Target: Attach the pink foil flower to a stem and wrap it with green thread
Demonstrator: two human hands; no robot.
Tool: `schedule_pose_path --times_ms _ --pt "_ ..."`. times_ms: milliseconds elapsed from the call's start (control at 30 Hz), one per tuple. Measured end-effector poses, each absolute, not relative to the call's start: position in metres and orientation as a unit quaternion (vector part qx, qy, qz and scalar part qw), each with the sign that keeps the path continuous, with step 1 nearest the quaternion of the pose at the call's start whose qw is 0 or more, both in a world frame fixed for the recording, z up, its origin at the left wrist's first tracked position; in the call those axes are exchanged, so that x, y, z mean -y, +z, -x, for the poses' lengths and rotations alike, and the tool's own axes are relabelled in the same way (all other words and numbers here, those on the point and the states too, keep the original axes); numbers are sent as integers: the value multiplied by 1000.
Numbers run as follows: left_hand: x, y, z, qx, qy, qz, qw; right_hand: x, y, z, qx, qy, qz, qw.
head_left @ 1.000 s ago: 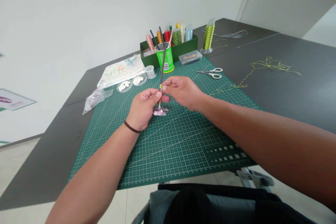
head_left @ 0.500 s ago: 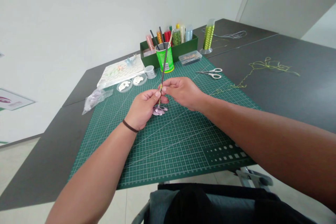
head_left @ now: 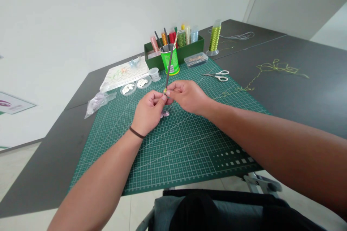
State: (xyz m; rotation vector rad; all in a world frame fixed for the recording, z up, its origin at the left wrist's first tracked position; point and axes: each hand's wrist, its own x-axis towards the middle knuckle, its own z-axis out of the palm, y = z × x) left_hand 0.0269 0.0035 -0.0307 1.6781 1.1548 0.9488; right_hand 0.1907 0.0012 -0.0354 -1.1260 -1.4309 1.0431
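Observation:
A thin dark stick [head_left: 169, 68] stands tilted over the cutting mat, with a yellow-green thread wrap [head_left: 165, 91] low on it. My left hand [head_left: 149, 111] is closed around its lower part, thumb pressed on the front. Beneath those fingers a bit of a pale purple petal flower [head_left: 165, 114] shows; the rest is hidden behind the hand. My right hand [head_left: 187, 95] pinches at the wrap from the right side, its fingertips touching the stick. What lies between these fingertips is very small, seemingly the yellow-green thread, whose loose length [head_left: 233, 92] trails over the mat beyond the right wrist.
White-handled scissors [head_left: 221, 75] lie on the green cutting mat [head_left: 173, 155]. Behind stand a green can [head_left: 170, 63] with sticks, a green box [head_left: 151, 61] of thread spools and a clear case [head_left: 195, 59]. Petal dishes [head_left: 128, 88] and a plastic bag [head_left: 97, 104] are left.
My left hand has turned and shifted slightly right, so it covers more of the purple flower. The stick's lower part is now more hidden. The right hand stays nearly in place.

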Motion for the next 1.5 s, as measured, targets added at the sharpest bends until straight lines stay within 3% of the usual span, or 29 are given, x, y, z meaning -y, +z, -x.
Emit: schedule_pose_path --times_ms 200,467,833,1200,1400,1500 --pt "0 -24 -30 -483 385 -682 392 1 -38 -193 639 355 482 484" --pt "-3 -28 -28 -473 388 -678 407 -1 -39 -195 642 347 484 484" --pt "-7 -31 -25 -400 397 -620 546 -3 -38 -193 606 398 464 509" --pt "-9 -25 -17 -331 324 -517 720 2 -34 -192 573 584 275 505" --pt "-9 -26 -17 -341 311 -501 732 0 -39 -192 540 597 292 517" --pt "-12 -28 -18 -360 328 -546 682 -2 -39 -191 535 570 337 525"
